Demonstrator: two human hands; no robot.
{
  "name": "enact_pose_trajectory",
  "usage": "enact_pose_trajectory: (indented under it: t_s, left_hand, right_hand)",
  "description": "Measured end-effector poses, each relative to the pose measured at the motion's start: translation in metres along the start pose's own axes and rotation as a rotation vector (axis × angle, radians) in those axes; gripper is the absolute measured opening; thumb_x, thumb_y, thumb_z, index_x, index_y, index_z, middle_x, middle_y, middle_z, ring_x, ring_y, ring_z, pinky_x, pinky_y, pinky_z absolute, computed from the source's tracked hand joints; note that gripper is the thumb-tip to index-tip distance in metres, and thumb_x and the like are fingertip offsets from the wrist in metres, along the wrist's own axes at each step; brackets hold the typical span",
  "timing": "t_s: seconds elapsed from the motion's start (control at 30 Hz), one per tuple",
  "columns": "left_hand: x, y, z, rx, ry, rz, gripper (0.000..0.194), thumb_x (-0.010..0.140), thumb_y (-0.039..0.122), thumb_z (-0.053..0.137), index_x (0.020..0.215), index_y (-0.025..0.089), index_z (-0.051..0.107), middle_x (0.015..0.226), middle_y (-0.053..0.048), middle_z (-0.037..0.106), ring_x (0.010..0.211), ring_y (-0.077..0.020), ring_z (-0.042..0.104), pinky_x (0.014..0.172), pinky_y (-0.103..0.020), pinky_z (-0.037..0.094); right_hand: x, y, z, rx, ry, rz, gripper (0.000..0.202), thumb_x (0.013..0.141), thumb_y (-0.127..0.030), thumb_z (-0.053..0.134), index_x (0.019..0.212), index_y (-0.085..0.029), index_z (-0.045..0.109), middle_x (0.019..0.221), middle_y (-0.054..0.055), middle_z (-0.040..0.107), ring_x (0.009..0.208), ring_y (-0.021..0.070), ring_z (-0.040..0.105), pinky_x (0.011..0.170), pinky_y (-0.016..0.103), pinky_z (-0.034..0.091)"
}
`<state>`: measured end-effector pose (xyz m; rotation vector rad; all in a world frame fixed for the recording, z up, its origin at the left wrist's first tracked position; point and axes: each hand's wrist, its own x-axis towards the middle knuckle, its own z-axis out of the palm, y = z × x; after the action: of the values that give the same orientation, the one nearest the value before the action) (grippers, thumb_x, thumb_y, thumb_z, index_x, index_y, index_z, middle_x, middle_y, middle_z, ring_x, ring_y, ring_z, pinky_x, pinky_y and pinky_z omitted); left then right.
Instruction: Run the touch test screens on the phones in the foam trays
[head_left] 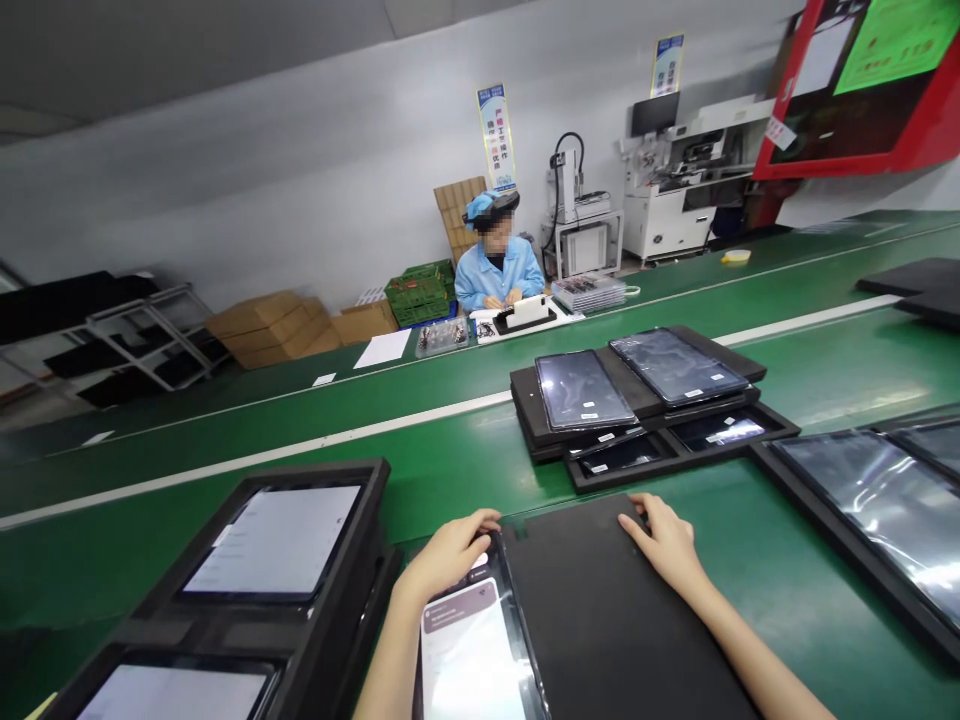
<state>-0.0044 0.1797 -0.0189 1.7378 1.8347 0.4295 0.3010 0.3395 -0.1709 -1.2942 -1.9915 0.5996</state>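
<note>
"nearest?"
"a lit, black-framed glass tablet (pixel 471 645) beside a flat black board (pixel 600 610), both cut off below, over the green worktop (pixel 450 475)."
"and the hands?"
"left grip (pixel 454 550) curled over the tablet's top edge, right grip (pixel 664 535) at the board's far corner. fingertips partly hidden; can't tell if either pinches."
"beyond?"
"a light-blue-coated worker (pixel 476 278), lower body hidden."

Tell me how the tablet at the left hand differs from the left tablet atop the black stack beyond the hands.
The near tablet is lit, mostly white; the far tablet is dark. The left hand is at the near tablet's top edge; no hand touches the far tablet. Both are flat and rectangular.
</note>
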Motion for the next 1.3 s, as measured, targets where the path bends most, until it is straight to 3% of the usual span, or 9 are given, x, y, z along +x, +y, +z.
enact_pose_trajectory:
  t_s: [0.17, 0.47, 0.6, 0.7, 0.87, 1.0, 1.1, 1.2, 1.3]
  left_hand:
    - [-0.003, -0.008, -0.002, -0.086, -0.068, 0.025, 0.072, 0.074, 0.012, 0.056, 0.145, 0.026, 0.049, 0.134, -0.004, 0.066, 0.126, -0.0237, 0.059, 0.110, -0.037, 0.042]
    - [-0.011, -0.008, -0.007, -0.090, 0.013, -0.020, 0.053, 0.099, 0.032, 0.041, 0.151, 0.024, 0.039, 0.150, -0.008, 0.051, 0.136, -0.0222, 0.049, 0.116, -0.039, 0.036]
    - [-0.018, -0.014, -0.003, 0.004, -0.024, -0.097, 0.075, 0.065, 0.034, 0.085, 0.133, 0.019, 0.058, 0.134, -0.014, 0.060, 0.123, -0.0351, 0.055, 0.105, -0.046, 0.044]
    - [-0.013, -0.016, 0.000, 0.046, -0.039, -0.117, 0.080, 0.047, 0.029, 0.095, 0.120, 0.020, 0.065, 0.120, -0.011, 0.064, 0.114, -0.0345, 0.058, 0.097, -0.042, 0.049]
    - [-0.006, -0.009, -0.009, 0.079, 0.002, -0.192, 0.027, 0.085, 0.013, 0.060, 0.107, 0.022, 0.072, 0.109, -0.004, 0.072, 0.104, -0.0201, 0.066, 0.093, -0.027, 0.049]
    - [-0.029, -0.010, -0.020, 0.211, 0.111, -0.428, 0.035, 0.094, 0.012, 0.040, 0.113, 0.015, 0.069, 0.122, -0.015, 0.069, 0.115, -0.0273, 0.064, 0.101, -0.037, 0.046]
    - [-0.057, -0.010, -0.018, 0.274, 0.149, -0.630, 0.036, 0.097, 0.016, 0.035, 0.107, 0.004, 0.068, 0.110, -0.028, 0.069, 0.105, -0.0384, 0.068, 0.092, -0.049, 0.049]
    - [-0.080, -0.003, -0.003, 0.240, 0.153, -0.709, 0.040, 0.099, 0.025, 0.035, 0.100, 0.005, 0.070, 0.104, -0.027, 0.071, 0.103, -0.0402, 0.069, 0.090, -0.050, 0.050]
    - [-0.096, 0.001, 0.016, 0.190, 0.219, -0.709, 0.047, 0.100, 0.030, 0.031, 0.123, 0.005, 0.063, 0.123, -0.024, 0.067, 0.118, -0.0359, 0.063, 0.101, -0.048, 0.047]
  right_hand:
    - [-0.001, 0.001, -0.003, 0.010, -0.004, -0.008, 0.042, 0.087, -0.058, 0.038, 0.102, -0.025, 0.060, 0.095, 0.007, 0.065, 0.091, 0.0298, 0.063, 0.079, 0.042, 0.045]
    - [-0.002, 0.001, -0.005, 0.007, -0.010, -0.003, 0.044, 0.087, -0.059, 0.039, 0.102, -0.024, 0.061, 0.095, 0.007, 0.065, 0.088, 0.0293, 0.062, 0.076, 0.040, 0.043]
    - [-0.002, 0.003, -0.006, 0.006, -0.015, 0.000, 0.045, 0.086, -0.059, 0.039, 0.102, -0.024, 0.061, 0.095, 0.007, 0.064, 0.085, 0.0292, 0.061, 0.076, 0.039, 0.042]
    - [-0.003, 0.003, -0.006, 0.005, -0.014, 0.007, 0.047, 0.086, -0.061, 0.038, 0.102, -0.024, 0.062, 0.095, 0.008, 0.064, 0.084, 0.0295, 0.060, 0.076, 0.040, 0.042]
    - [-0.003, 0.004, -0.008, 0.006, -0.021, 0.023, 0.050, 0.084, -0.064, 0.038, 0.100, -0.024, 0.062, 0.093, 0.007, 0.065, 0.082, 0.0300, 0.060, 0.073, 0.040, 0.041]
    - [-0.002, 0.004, -0.009, 0.012, -0.030, 0.032, 0.052, 0.083, -0.067, 0.038, 0.100, -0.024, 0.062, 0.094, 0.007, 0.066, 0.079, 0.0288, 0.060, 0.072, 0.040, 0.041]
    - [-0.002, 0.005, -0.010, 0.013, -0.032, 0.034, 0.054, 0.083, -0.068, 0.037, 0.101, -0.024, 0.062, 0.094, 0.007, 0.065, 0.079, 0.0285, 0.060, 0.073, 0.040, 0.041]
    - [-0.002, 0.005, -0.010, 0.010, -0.030, 0.037, 0.055, 0.083, -0.068, 0.037, 0.103, -0.024, 0.062, 0.093, 0.007, 0.065, 0.081, 0.0292, 0.060, 0.074, 0.040, 0.041]
    - [-0.002, 0.005, -0.010, 0.009, -0.032, 0.039, 0.057, 0.082, -0.069, 0.037, 0.104, -0.024, 0.062, 0.093, 0.007, 0.065, 0.081, 0.0294, 0.060, 0.074, 0.039, 0.040]
